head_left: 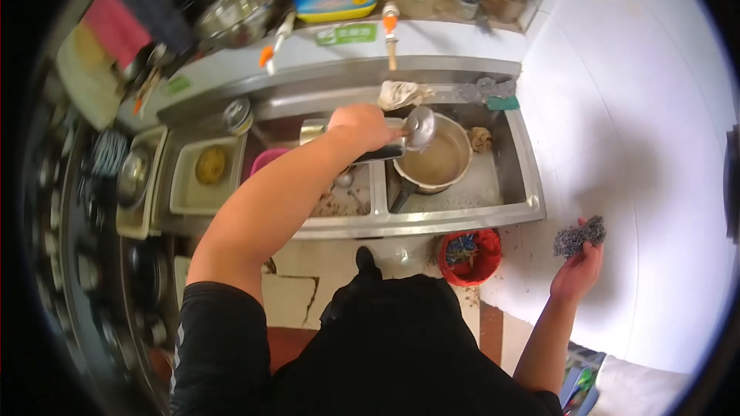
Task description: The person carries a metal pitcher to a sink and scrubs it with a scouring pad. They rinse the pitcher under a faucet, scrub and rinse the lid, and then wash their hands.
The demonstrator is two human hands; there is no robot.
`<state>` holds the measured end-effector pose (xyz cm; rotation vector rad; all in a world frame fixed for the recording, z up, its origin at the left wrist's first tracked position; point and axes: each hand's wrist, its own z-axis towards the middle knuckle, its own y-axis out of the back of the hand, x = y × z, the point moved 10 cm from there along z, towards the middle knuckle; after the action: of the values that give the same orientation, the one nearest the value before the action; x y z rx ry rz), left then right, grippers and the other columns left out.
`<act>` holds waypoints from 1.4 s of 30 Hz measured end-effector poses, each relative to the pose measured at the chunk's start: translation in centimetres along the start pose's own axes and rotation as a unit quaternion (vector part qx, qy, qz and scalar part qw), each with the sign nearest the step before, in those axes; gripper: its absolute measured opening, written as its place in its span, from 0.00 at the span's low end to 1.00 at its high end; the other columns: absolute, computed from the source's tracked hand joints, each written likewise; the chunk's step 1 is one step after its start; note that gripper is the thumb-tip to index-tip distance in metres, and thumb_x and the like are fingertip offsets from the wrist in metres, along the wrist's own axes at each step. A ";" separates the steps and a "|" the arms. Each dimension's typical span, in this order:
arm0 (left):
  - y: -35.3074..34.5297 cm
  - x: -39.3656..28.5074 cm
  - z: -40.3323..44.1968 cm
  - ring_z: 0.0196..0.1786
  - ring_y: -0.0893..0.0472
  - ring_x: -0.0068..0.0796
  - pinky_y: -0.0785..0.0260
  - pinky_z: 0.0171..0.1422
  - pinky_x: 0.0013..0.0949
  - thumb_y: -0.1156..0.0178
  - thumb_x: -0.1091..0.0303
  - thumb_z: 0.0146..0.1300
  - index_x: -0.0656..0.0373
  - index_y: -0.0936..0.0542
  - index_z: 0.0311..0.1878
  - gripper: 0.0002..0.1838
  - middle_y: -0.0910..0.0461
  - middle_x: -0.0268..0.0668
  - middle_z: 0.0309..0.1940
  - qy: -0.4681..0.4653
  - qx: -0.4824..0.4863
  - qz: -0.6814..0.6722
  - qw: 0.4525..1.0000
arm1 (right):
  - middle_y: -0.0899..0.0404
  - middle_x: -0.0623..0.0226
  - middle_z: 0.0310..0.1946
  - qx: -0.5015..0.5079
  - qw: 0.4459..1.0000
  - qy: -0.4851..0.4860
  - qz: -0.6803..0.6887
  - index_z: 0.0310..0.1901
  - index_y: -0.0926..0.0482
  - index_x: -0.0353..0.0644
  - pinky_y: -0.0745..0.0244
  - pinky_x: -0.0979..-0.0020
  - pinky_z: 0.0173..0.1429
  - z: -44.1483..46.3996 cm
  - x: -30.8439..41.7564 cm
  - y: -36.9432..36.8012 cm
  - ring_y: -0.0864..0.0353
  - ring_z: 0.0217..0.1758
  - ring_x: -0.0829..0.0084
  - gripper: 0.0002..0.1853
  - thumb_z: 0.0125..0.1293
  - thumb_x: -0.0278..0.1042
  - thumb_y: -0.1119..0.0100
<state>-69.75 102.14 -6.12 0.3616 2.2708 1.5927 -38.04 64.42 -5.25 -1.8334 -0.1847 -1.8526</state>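
"Stainless sink, right basin: position of the ladle?"
"Crosswise, bowl over the left side of the pot; left hand clamped on it."
"Right hand?"
"Closed around steel wool, well rightward."

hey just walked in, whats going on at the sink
A person stands at a metal sink. The left hand is over it, holding what looks like a metal ladle, its round end at the edge of a pot of cloudy liquid in the right basin. The right hand holds a wiry scrubber out to the side.
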 end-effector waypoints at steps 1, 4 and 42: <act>-0.6 -0.8 2.4 0.53 0.15 0.44 0.23 0.56 0.42 0.43 0.34 0.62 0.59 0.14 0.49 0.34 0.14 0.45 0.48 -0.024 0.027 0.041 0.999 | 0.24 0.53 0.59 -0.007 1.000 0.003 -0.003 0.65 0.32 0.31 0.27 0.63 0.60 0.1 -0.5 0.2 0.23 0.55 0.63 0.25 0.67 0.28 0.60; -2.9 -1.9 7.8 0.51 0.14 0.40 0.21 0.52 0.40 0.41 0.41 0.63 0.57 0.13 0.48 0.28 0.13 0.42 0.47 -0.054 0.069 0.110 0.990 | 0.24 0.52 0.59 -0.053 0.998 -0.007 -0.010 0.65 0.32 0.31 0.27 0.63 0.59 0.0 -1.6 0.5 0.23 0.54 0.64 0.26 0.66 0.28 0.60; -9.5 9.6 16.1 0.54 0.16 0.46 0.28 0.58 0.41 0.53 0.17 0.56 0.55 0.14 0.50 0.47 0.15 0.48 0.46 0.138 0.145 -0.120 0.972 | 0.21 0.71 0.46 0.402 0.912 -0.083 0.015 0.59 0.25 0.36 0.31 0.74 0.56 12.1 -11.4 -40.7 0.25 0.50 0.80 0.21 0.63 0.20 0.48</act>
<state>-71.85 116.49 -21.35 -0.0725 2.6474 1.2563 -46.20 107.60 -4.78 -1.3701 -0.8384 -1.2873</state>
